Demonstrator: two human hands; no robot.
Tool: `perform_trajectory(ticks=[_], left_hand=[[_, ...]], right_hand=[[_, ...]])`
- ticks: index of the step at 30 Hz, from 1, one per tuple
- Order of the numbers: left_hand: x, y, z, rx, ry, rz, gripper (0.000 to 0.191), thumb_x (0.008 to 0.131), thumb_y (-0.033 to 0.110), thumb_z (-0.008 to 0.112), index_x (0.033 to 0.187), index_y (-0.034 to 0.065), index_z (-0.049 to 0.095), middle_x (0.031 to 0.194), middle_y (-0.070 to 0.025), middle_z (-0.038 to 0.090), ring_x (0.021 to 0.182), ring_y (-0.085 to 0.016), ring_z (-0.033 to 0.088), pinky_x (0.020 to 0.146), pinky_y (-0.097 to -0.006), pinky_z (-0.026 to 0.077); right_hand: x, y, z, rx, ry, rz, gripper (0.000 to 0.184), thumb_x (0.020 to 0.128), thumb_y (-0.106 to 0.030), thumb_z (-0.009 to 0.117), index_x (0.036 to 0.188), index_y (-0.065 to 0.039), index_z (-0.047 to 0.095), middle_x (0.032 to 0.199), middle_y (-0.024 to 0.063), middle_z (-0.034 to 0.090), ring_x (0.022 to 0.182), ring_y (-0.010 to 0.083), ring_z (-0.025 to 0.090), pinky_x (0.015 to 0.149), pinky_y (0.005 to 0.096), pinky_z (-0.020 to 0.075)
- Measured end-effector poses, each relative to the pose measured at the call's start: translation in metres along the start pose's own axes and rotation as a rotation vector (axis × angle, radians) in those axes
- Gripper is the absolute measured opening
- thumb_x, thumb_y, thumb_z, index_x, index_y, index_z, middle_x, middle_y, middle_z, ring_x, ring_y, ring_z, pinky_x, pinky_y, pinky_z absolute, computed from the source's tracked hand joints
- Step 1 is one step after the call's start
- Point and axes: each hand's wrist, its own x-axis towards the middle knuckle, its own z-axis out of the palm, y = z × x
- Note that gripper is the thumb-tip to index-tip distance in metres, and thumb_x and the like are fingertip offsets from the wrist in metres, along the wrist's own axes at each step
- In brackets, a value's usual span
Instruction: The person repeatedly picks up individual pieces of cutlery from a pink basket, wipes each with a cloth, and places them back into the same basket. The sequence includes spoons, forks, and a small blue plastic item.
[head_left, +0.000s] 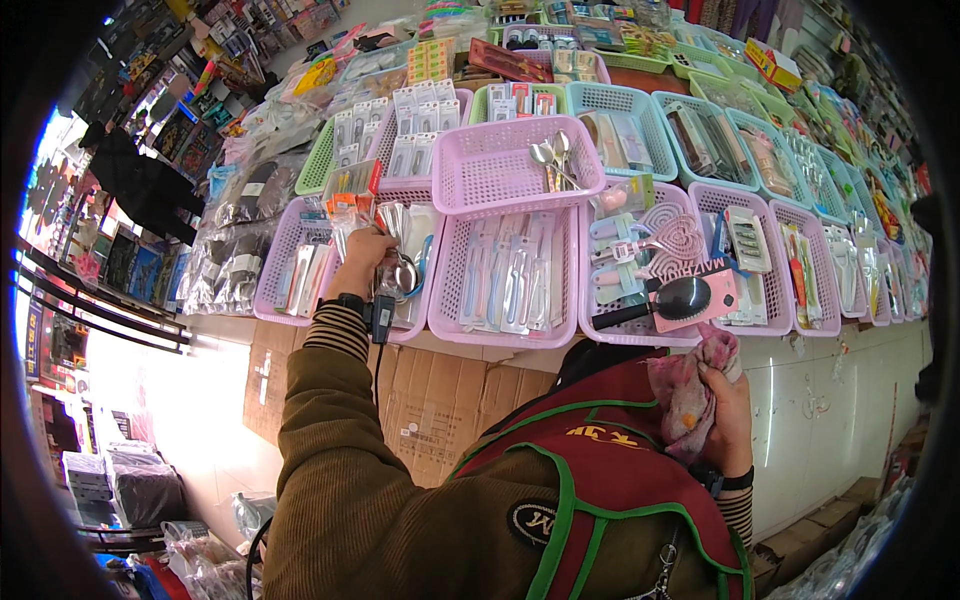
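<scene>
My left hand (366, 256) reaches into a lilac basket (418, 319) at the left, its fingers curled at some shiny metal spoons (406, 276). How firmly it holds them is hidden. My right hand (729, 409), low at the right by my apron, grips a stained pink-and-grey cloth (694, 390). A lilac basket (480, 199) rests tilted across the baskets in the middle, with several metal spoons (555, 159) at its right end. Below it, another lilac basket (501, 339) holds packaged long-handled items (510, 277).
A black hairbrush (679, 298) on a pink card overhangs the right-hand basket's front rim. Blue baskets (622, 97) and green baskets (315, 161) of packaged goods stand behind. Flattened cardboard (442, 405) lies below the front edge. A person in dark clothes (142, 176) is at far left.
</scene>
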Motion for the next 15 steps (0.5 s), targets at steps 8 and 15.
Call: perform_trajectory(ticks=[8, 15], left_hand=[[-0.002, 0.002, -0.004, 0.026, 0.059, 0.005, 0.015, 0.081, 0.001, 0.074, 0.092, -0.0059, 0.068, 0.080, -0.0133, 0.069, 0.064, -0.024, 0.070, 0.053, -0.0352, 0.062], [-0.015, 0.000, -0.009, -0.120, 0.066, 0.028, 0.015, 0.087, 0.005, 0.073, 0.098, -0.0040, 0.069, 0.085, -0.0115, 0.070, 0.067, -0.022, 0.070, 0.059, -0.0317, 0.062]], right_hand=[[0.000, 0.000, -0.003, 0.046, -0.007, 0.021, 0.031, 0.090, -0.003, 0.062, 0.121, 0.001, 0.062, 0.106, 0.0086, 0.070, 0.092, 0.0201, 0.069, 0.083, 0.0333, 0.0564], [0.002, 0.001, -0.005, 0.005, 0.026, 0.026, 0.030, 0.090, -0.003, 0.063, 0.120, 0.000, 0.062, 0.106, 0.0082, 0.070, 0.092, 0.0191, 0.069, 0.082, 0.0328, 0.0561]])
